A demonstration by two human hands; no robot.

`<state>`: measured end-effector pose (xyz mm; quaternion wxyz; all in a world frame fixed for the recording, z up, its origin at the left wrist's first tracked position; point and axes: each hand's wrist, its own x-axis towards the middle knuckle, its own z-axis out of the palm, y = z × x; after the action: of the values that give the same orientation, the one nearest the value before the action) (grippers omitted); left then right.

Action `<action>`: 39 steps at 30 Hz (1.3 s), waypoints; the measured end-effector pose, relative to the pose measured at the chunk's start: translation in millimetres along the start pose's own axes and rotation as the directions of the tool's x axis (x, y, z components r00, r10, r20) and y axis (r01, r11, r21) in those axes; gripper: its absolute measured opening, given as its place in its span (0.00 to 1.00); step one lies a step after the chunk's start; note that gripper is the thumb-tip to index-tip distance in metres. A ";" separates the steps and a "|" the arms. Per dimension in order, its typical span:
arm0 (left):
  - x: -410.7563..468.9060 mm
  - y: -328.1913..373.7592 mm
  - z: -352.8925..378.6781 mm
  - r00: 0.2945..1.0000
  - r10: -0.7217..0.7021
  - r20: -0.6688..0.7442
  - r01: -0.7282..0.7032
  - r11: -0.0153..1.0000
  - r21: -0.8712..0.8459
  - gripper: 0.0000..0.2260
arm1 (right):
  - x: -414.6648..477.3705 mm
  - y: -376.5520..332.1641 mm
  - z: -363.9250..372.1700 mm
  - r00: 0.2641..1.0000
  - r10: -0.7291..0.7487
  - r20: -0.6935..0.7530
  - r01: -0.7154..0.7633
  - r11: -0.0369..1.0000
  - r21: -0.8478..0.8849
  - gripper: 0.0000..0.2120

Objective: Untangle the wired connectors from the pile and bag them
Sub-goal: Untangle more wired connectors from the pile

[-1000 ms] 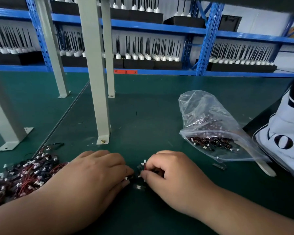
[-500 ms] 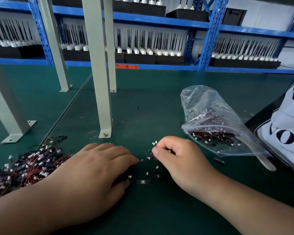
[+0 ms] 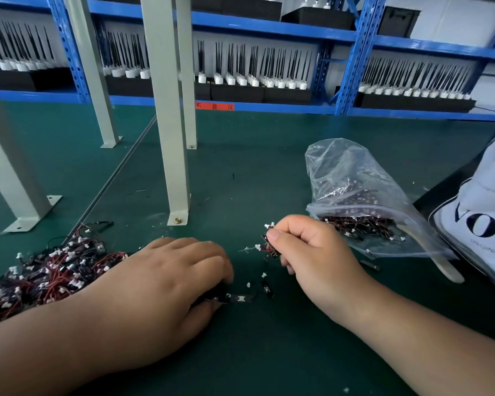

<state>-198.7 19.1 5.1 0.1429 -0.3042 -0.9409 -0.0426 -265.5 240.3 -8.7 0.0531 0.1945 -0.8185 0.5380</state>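
A tangled pile of red-and-black wired connectors [image 3: 43,275] with white plugs lies on the green mat at the left. My right hand [image 3: 312,258] is raised off the mat and pinches a small bunch of wired connectors [image 3: 269,245] between thumb and fingers. My left hand [image 3: 166,284] lies palm down on the mat, its fingertips on a few loose black connector pieces [image 3: 240,298]. A clear zip bag [image 3: 355,195], partly filled with connectors, lies open-mouthed to the right of my right hand.
Grey metal posts [image 3: 169,138] bolted to the green mat [image 3: 255,181] stand behind my hands. A white printed bag [image 3: 480,224] sits at the right edge. Blue shelving [image 3: 269,30] with trays of black antennas runs along the back.
My right hand has lifted away from my left hand, up and to the right toward the bag, carrying a bunch of connectors. A few loose pieces now lie between the hands.
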 end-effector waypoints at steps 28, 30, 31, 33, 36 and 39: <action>1.2 -3.8 7.9 0.999 0.018 0.027 -0.016 0.998 -0.054 0.15 | 1.2 4.1 1.4 0.996 -0.059 -0.067 0.059 0.998 0.005 0.08; 2.2 -4.0 8.0 0.999 0.011 0.039 -0.009 0.999 -0.051 0.15 | 1.0 4.1 1.9 0.997 -0.040 -0.060 0.040 0.999 -0.002 0.06; 2.5 -4.1 8.2 0.999 0.008 0.039 -0.005 0.998 -0.055 0.15 | 0.5 3.9 2.2 0.998 -0.028 -0.059 0.028 1.000 -0.008 0.05; 2.6 -4.9 8.4 0.999 0.002 0.037 0.001 0.998 -0.070 0.14 | 0.1 3.8 1.7 0.998 -0.020 -0.059 0.019 1.000 -0.025 0.05; 2.9 -5.4 8.7 0.999 -0.006 0.037 0.009 0.996 -0.087 0.13 | -0.4 2.4 1.2 0.999 -0.014 -0.037 0.013 0.999 -0.033 0.08; 2.6 -5.7 9.0 0.999 -0.014 0.041 0.018 0.995 -0.102 0.13 | -0.5 2.3 0.6 1.000 0.005 -0.019 -0.004 1.000 0.017 0.09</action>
<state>-206.2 17.4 -2.7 0.1079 -0.3042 -0.9426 -0.0857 -265.8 240.7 -11.0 0.0579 0.1880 -0.8138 0.5469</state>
